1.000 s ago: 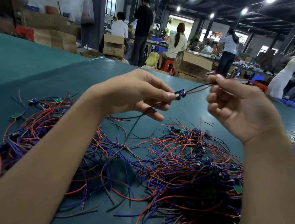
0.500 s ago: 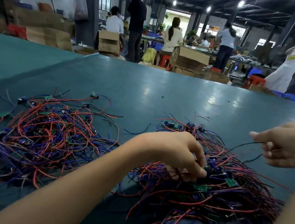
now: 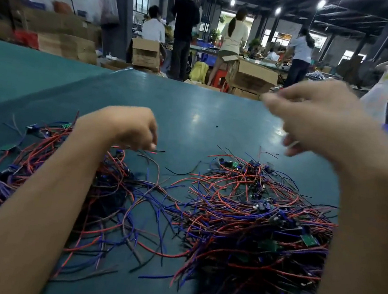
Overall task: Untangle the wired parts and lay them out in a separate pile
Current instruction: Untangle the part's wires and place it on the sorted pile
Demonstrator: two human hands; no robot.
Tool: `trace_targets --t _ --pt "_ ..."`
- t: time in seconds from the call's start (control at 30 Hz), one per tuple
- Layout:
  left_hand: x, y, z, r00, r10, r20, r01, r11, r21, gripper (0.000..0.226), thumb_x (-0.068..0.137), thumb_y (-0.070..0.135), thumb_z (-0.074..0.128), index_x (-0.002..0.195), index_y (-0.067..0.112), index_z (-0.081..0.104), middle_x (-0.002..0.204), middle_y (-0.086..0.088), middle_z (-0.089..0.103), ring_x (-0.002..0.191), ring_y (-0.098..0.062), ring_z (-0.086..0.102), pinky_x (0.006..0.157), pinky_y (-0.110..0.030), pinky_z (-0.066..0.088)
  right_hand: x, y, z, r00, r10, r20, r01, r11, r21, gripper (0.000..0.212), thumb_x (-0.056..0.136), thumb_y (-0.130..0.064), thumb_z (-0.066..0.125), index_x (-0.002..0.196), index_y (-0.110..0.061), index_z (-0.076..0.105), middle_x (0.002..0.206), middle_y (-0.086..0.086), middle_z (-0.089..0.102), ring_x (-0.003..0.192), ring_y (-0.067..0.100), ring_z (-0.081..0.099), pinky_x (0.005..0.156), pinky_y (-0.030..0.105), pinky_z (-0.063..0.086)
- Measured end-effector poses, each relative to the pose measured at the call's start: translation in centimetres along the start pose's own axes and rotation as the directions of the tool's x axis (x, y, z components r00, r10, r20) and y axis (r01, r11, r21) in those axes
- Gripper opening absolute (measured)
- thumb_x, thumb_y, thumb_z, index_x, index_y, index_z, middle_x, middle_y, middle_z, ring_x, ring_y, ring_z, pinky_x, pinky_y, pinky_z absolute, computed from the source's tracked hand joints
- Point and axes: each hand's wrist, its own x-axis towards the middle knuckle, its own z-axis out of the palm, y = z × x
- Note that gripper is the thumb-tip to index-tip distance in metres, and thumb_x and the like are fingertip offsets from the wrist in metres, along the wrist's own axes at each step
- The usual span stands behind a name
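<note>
Two heaps of red, blue and black wired parts lie on the teal table (image 3: 192, 112). The tangled heap (image 3: 252, 222) with small green boards is on the right, and the looser pile (image 3: 46, 167) is on the left. My left hand (image 3: 127, 126) hovers low over the far edge of the left pile, fingers curled down, pinching a wired part (image 3: 155, 151) whose thin red and black leads stick out past the fingertips. My right hand (image 3: 318, 120) is raised above the right heap and heavily blurred. Its fingers look partly curled, and I see no wire in them.
Loose single wires (image 3: 180, 172) lie between the two heaps. Beyond the table's far edge stand cardboard boxes (image 3: 146, 53) and several people at other benches. Bare teal surface stretches behind the heaps and at the far left.
My left hand has left the right heap and swung over to the left pile with a wired part. My right hand has risen from table height to well above the right heap.
</note>
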Motion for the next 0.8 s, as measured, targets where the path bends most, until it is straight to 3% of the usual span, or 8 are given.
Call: trace_targets --t 0.1,0.2,0.27,0.33,0.47,0.53,0.63,0.8 --pt "2.4 -2.7 2.9 0.972 -0.201 -0.124 0.206 0.978 0.022 0.019 0.09 0.02 0.071 0.106 0.01 0.072 0.102 -0.015 0.072 0.094 -0.034 0.068 0.08 -0.036 0.056 0.3 -1.0 5.9 0.968 -0.097 0.231 0.131 0.981 -0.14 0.036 0.096 -0.044 0.061 0.09 -0.01 0.073 0.071 0.007 0.071 0.059 0.024 0.07 0.064 0.044 0.064" --pt "3.8 -4.3 5.1 0.923 -0.303 -0.238 0.307 0.952 -0.022 0.012 0.085 0.013 0.064 0.083 0.011 0.052 0.105 -0.018 0.063 0.105 -0.04 0.059 0.091 -0.046 0.053 -0.2 -0.7 12.7 0.877 -0.058 0.478 0.223 0.929 -0.296 0.032 0.095 -0.039 0.058 0.086 -0.008 0.065 0.085 0.009 0.067 0.08 0.029 0.067 0.081 0.037 0.059" --pt "4.1 -4.7 5.8 0.926 -0.326 -0.192 0.331 0.944 -0.008 0.026 0.082 0.018 0.071 0.076 0.013 0.047 0.102 -0.016 0.06 0.108 -0.04 0.057 0.094 -0.048 0.052 -1.2 -0.4 16.0 0.785 0.034 0.618 0.266 0.883 -0.387 0.028 0.089 -0.033 0.059 0.074 -0.01 0.051 0.08 0.01 0.058 0.075 0.029 0.063 0.077 0.035 0.055" --pt "4.1 -4.9 5.7 0.934 -0.327 -0.147 0.33 0.944 -0.003 0.032 0.077 0.022 0.081 0.074 0.012 0.051 0.096 -0.014 0.062 0.095 -0.035 0.06 0.084 -0.04 0.053 -2.0 0.0 17.6 0.706 0.098 0.701 0.303 0.853 -0.424 0.026 0.082 -0.029 0.057 0.068 -0.012 0.043 0.07 0.006 0.053 0.063 0.025 0.058 0.073 0.038 0.055" --pt "3.8 -5.3 4.4 0.948 -0.319 0.009 0.319 0.943 -0.093 0.033 0.068 0.027 0.093 0.085 0.009 0.072 0.078 -0.006 0.075 0.079 -0.028 0.073 0.083 -0.038 0.059 -1.9 0.4 17.8 0.729 0.052 0.682 0.333 0.844 -0.42 0.023 0.081 -0.032 0.059 0.072 -0.014 0.046 0.07 0.002 0.046 0.07 0.031 0.055 0.074 0.037 0.052" --pt "3.4 -5.4 3.8 0.95 -0.309 0.053 0.313 0.943 -0.108 0.034 0.067 0.026 0.093 0.091 0.009 0.077 0.076 -0.003 0.077 0.082 -0.024 0.076 0.089 -0.041 0.059 -1.7 0.3 17.7 0.801 -0.04 0.597 0.34 0.852 -0.398 0.016 0.084 -0.033 0.06 0.088 -0.018 0.061 0.079 0.004 0.049 0.076 0.033 0.052 0.071 0.034 0.043" --pt "2.8 -5.2 3.0 0.955 -0.286 0.073 0.289 0.957 -0.037 0.032 0.067 0.029 0.092 0.092 0.013 0.08 0.079 0.002 0.078 0.083 -0.019 0.076 0.088 -0.038 0.06 -1.5 -0.1 17.2 0.825 -0.078 0.56 0.316 0.885 -0.343 0.025 0.086 -0.033 0.058 0.106 -0.023 0.069 0.096 0.008 0.062 0.084 0.034 0.059 0.072 0.034 0.045" --pt "2.3 -4.5 3.0 0.969 -0.229 0.093 0.236 0.969 -0.068 0.028 0.067 0.017 0.087 0.092 0.009 0.079 0.079 -0.009 0.076 0.061 -0.026 0.063 0.064 -0.032 0.056 -1.2 0.1 16.2 0.83 -0.06 0.554 0.286 0.9 -0.33 0.022 0.089 -0.035 0.059 0.105 -0.023 0.07 0.105 0.009 0.067 0.093 0.034 0.064 0.079 0.035 0.052"
